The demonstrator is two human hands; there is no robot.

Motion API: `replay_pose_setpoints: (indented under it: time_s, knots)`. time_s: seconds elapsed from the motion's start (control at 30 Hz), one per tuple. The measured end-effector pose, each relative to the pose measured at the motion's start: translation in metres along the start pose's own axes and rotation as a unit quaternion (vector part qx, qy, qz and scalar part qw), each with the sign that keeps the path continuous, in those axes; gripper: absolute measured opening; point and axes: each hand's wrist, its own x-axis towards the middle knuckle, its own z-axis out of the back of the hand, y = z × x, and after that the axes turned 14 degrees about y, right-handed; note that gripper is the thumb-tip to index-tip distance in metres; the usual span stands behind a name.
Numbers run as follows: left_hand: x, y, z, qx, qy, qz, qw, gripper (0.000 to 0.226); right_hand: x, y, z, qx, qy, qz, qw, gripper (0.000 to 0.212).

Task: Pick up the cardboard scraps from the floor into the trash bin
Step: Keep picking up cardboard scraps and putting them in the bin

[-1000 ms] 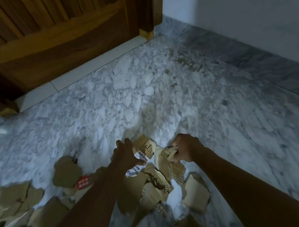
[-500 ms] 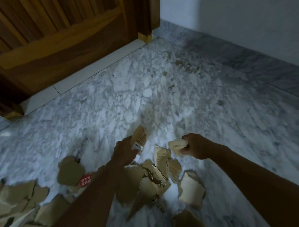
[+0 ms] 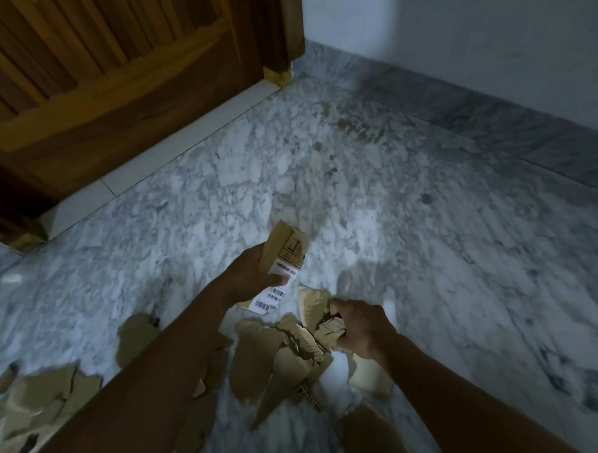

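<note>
1. A labelled cardboard piece (image 3: 281,269) with a white barcode sticker is clasped in the left hand (image 3: 250,279), sticking out toward 1 o'clock above the knuckles, off the floor.
2. The right hand (image 3: 362,328) is closed around crumpled cardboard scraps (image 3: 324,322) at the heap's 2 o'clock edge.
3. The heap (image 3: 279,360) lies between both forearms on the marble floor (image 3: 410,221); more loose scraps (image 3: 41,395) lie at 9 o'clock.
4. A wooden door (image 3: 113,80) stands at 11 o'clock.
</note>
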Motion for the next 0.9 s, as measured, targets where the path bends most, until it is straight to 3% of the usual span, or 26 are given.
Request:
replay_pose_setpoints:
  time_s: [0.17,0.27,0.37,0.5,0.6,0.67,0.77,0.9]
  knots:
    - [0.008,-0.011,-0.03,0.045,0.041,0.056,0.997,0.042,-0.023,-0.022,0.041,0.187,-0.085,0.048,0.977,0.054]
    - [0.021,-0.021,-0.049,0.12,0.078,0.096,0.985,0.041,-0.034,-0.048,0.078,0.183,-0.106,0.001,0.977,0.043]
    - [0.036,-0.024,-0.073,0.184,0.098,0.137,0.968,0.058,-0.044,-0.068,0.1,0.193,-0.045,-0.009,0.98,0.033]
    - [0.06,-0.011,-0.097,0.39,0.09,0.17,0.9,0.076,-0.05,-0.079,0.101,0.127,0.086,-0.027,0.988,0.036]
    - [0.052,-0.02,-0.1,0.357,0.079,0.135,0.921,0.065,-0.049,-0.074,0.079,0.053,0.194,-0.048,0.978,0.041]
    - [0.05,-0.021,-0.099,0.297,0.05,0.107,0.947,0.055,-0.046,-0.065,0.055,0.068,0.207,-0.06,0.974,0.051]
    - [0.048,-0.012,-0.096,0.229,-0.018,0.066,0.971,0.031,-0.039,-0.049,0.014,0.064,0.102,-0.128,0.984,0.08]
    - [0.039,-0.02,-0.085,0.108,-0.14,-0.002,0.984,0.051,-0.031,-0.039,-0.01,0.111,0.03,-0.139,0.984,0.081]
